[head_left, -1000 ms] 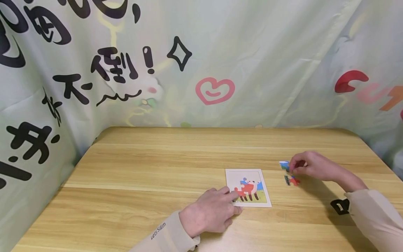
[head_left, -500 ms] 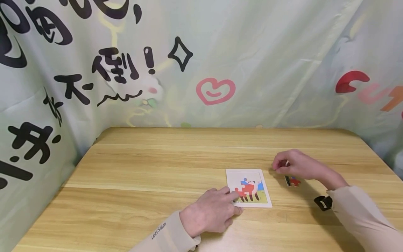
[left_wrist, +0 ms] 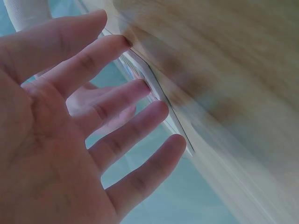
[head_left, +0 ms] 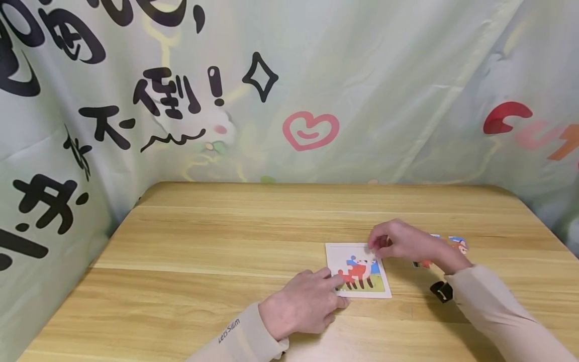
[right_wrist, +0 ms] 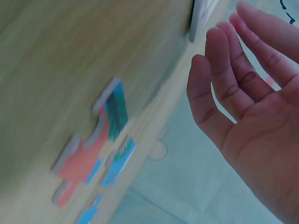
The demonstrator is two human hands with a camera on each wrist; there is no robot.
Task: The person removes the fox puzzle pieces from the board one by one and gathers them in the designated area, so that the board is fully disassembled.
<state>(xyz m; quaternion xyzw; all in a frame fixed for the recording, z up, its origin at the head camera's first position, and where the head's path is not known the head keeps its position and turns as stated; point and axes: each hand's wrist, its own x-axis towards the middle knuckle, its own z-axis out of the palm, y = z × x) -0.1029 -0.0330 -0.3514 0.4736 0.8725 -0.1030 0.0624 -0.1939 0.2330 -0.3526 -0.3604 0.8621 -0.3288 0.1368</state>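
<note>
Pale curtain (head_left: 384,75) is hanging before me, black lettering (head_left: 171,89) marking its left, pink heart (head_left: 307,135) smiling above wooden table (head_left: 181,291).

A pale surface (head_left: 212,241) with wood grain and rounded far corners carries a white-bordered puzzle board (head_left: 338,254), lying flat, its picture partly filled in. To the right of the puzzle board, apart from it, loose puzzle pieces (right_wrist: 80,161) in red, blue and dark green lie flat, near one another.
</note>
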